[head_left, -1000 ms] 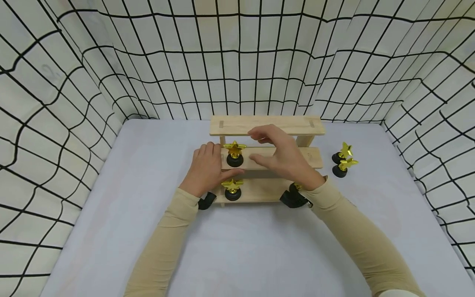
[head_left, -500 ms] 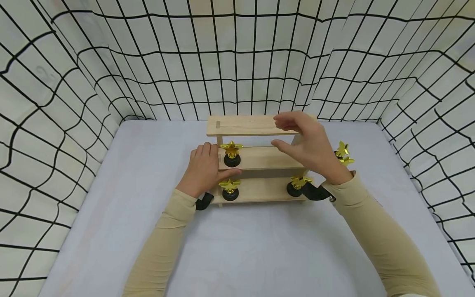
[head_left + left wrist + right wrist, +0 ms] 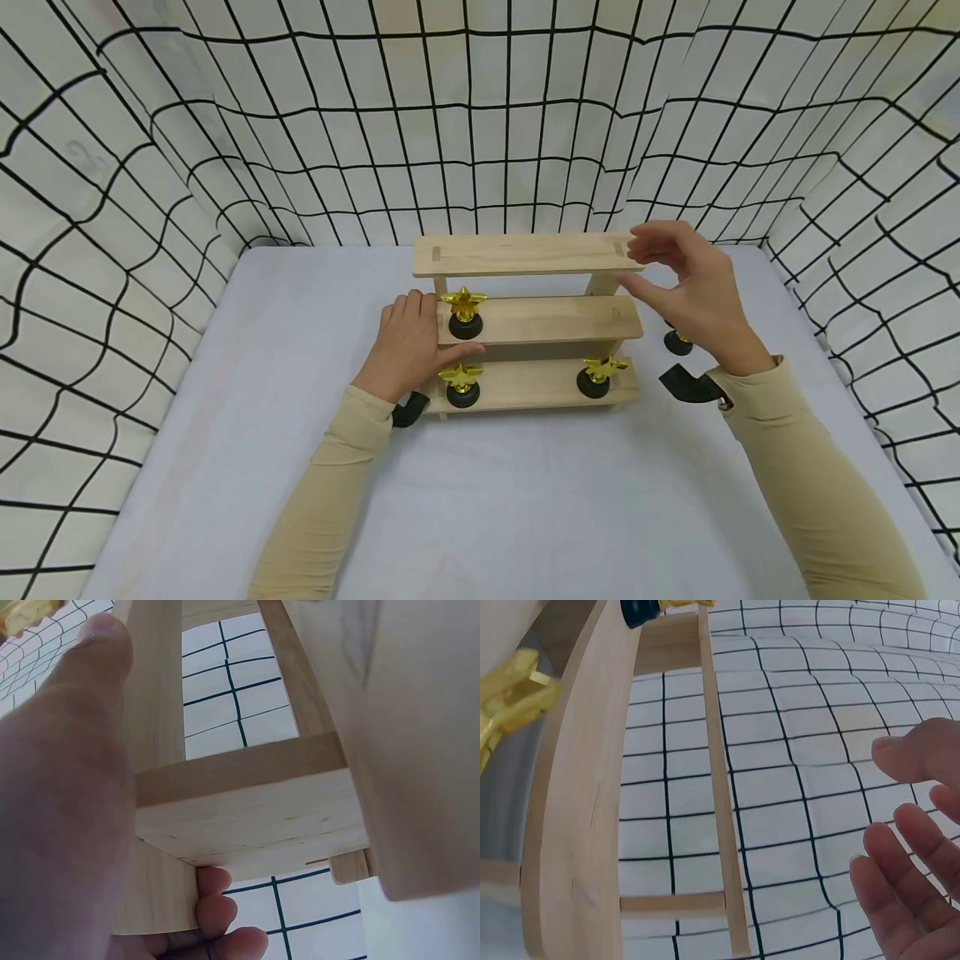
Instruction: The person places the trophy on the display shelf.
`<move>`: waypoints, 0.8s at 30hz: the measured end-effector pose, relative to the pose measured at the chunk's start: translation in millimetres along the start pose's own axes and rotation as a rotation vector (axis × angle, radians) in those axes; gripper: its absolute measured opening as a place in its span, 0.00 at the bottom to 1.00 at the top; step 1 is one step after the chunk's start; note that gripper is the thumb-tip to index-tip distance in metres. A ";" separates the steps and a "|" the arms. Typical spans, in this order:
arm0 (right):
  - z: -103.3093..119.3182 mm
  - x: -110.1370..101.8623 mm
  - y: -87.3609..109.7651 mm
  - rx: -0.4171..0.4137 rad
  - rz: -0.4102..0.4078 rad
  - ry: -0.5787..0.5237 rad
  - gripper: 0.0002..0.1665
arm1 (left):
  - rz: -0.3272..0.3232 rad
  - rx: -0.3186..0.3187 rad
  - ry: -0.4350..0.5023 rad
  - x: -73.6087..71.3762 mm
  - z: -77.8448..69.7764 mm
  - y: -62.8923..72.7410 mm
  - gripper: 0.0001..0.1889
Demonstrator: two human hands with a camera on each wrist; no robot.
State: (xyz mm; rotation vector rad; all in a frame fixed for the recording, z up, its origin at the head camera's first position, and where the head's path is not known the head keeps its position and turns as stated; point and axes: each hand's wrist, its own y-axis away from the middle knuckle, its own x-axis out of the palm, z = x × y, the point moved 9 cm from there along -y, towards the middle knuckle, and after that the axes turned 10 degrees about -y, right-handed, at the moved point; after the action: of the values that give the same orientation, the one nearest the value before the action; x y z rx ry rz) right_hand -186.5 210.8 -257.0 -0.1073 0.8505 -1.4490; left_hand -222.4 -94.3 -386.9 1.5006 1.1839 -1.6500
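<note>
A three-step wooden rack [image 3: 543, 321] stands on the white-covered table. My left hand [image 3: 408, 348] grips the left end of its middle step; in the left wrist view the fingers [image 3: 217, 911] curl round the wood from below and the thumb lies along the other side. Gold star trophies on black bases sit on the rack: one trophy [image 3: 464, 312] at the middle step's left end, another trophy [image 3: 462, 384] below it, and a third trophy [image 3: 597, 377] at the bottom step's right. My right hand [image 3: 697, 292], holding nothing, hovers by the rack's right end with fingers and thumb apart.
Right of the rack, a black-based trophy [image 3: 678, 341] shows partly behind my right hand. Black grid netting [image 3: 517, 133] over white walls encloses the table [image 3: 495, 508] at the back and sides. Black wrist mounts [image 3: 688, 385] stick out beneath the sleeves.
My right hand has moved from over the middle step rightward past the rack's right end, now covering most of the loose trophies there. The left hand keeps its grip.
</note>
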 end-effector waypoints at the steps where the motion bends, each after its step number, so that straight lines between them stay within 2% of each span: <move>1: -3.8 -4.6 2.7 0.008 -0.009 0.011 0.34 | -0.001 0.001 0.000 -0.2 -0.3 0.0 0.48; 4: -15.7 -17.8 11.4 0.034 -0.036 0.045 0.34 | 0.001 0.004 0.002 -0.8 -0.8 0.3 0.50; 11: -44.0 -50.3 29.9 0.075 -0.139 0.004 0.35 | -0.026 0.014 -0.005 -3.2 -2.0 0.0 0.66; 13: -52.0 -58.2 35.2 0.093 -0.167 -0.012 0.34 | -0.028 0.012 -0.008 -3.4 -2.0 0.1 0.65; 20: -78.2 -79.2 53.6 0.146 -0.239 -0.029 0.33 | -0.035 0.010 -0.021 -3.3 -3.1 -0.2 0.47; 24: -89.8 -86.0 63.1 0.173 -0.266 -0.046 0.32 | -0.038 0.006 -0.026 -4.0 -3.5 -0.1 0.46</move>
State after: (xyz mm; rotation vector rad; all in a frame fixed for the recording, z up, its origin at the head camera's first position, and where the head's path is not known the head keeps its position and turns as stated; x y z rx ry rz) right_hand -176.1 336.0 -317.4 -0.1262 0.6882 -1.7566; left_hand -220.3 -91.6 -382.8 1.4646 1.2021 -1.6941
